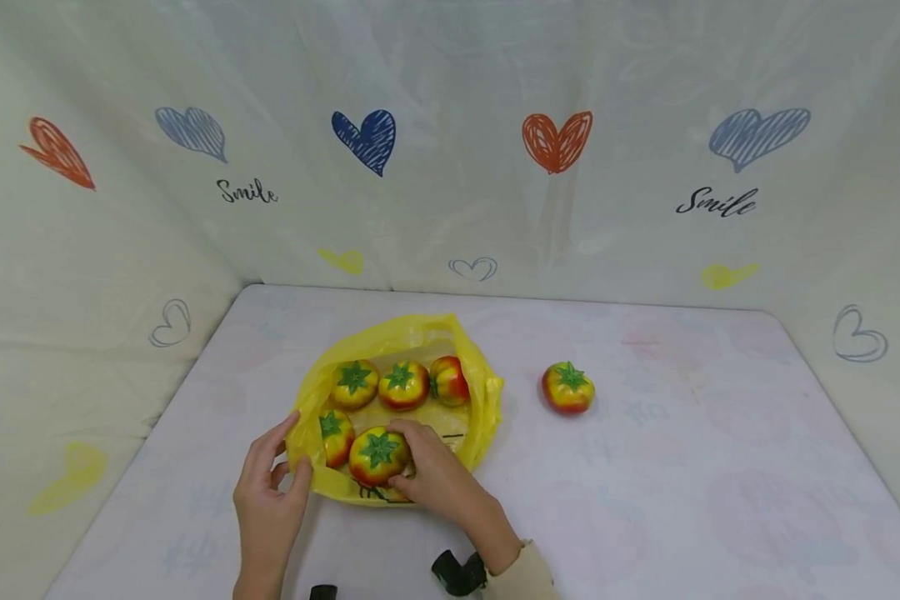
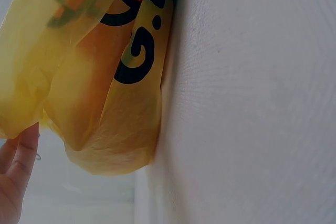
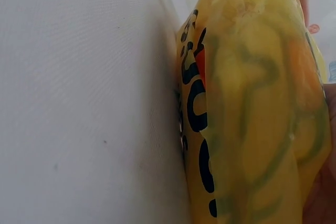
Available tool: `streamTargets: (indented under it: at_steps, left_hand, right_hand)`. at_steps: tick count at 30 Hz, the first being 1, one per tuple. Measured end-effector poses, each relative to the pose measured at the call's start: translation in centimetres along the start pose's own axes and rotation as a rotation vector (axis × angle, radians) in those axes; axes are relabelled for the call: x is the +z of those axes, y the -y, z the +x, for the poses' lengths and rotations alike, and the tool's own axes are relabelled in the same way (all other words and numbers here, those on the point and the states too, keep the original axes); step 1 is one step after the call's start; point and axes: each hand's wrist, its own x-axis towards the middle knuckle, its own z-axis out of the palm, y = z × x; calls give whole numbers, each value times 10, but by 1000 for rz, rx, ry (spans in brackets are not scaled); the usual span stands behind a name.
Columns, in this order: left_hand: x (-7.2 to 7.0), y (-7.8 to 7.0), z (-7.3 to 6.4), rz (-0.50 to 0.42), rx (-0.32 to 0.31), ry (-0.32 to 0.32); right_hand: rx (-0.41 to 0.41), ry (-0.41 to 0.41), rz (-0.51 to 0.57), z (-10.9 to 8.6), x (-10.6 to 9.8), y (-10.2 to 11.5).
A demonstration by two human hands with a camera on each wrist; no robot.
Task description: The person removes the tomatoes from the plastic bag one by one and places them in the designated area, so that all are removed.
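A yellow plastic bag (image 1: 483, 417) lies with its mouth spread wide, showing several yellow-and-red tomatoes, artificial-looking, with green star-shaped tops. At the bag's left edge, my left hand (image 1: 270, 492) pinches the rim between thumb and fingers. My right hand (image 1: 446, 479) reaches over the near edge into the bag and grips the nearest tomato (image 1: 377, 457) from its right side. Just left of it sits another tomato (image 1: 336, 437), partly covered by the rim. Along the back of the bag stand a left tomato (image 1: 355, 384), a middle tomato (image 1: 403, 385) and a right tomato (image 1: 448, 381), the last lying tilted.
One loose tomato (image 1: 567, 387) rests on the white table (image 1: 682, 475) to the right of the bag. Black wrist-worn pieces (image 1: 457, 573) show near the front edge. A pale curtain (image 1: 450, 200) printed with hearts hangs behind and beside the table.
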Motion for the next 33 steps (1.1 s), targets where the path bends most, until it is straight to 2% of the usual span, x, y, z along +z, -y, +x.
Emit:
streamTargets:
  at_steps: [23, 33]
  left_hand:
    - [0, -1, 0, 2, -15, -4]
    - [-1, -2, 0, -2, -1, -7]
  right_hand:
    - [-11, 8, -69, 0, 1, -2]
    - [-4, -10, -3, 0, 0, -2]
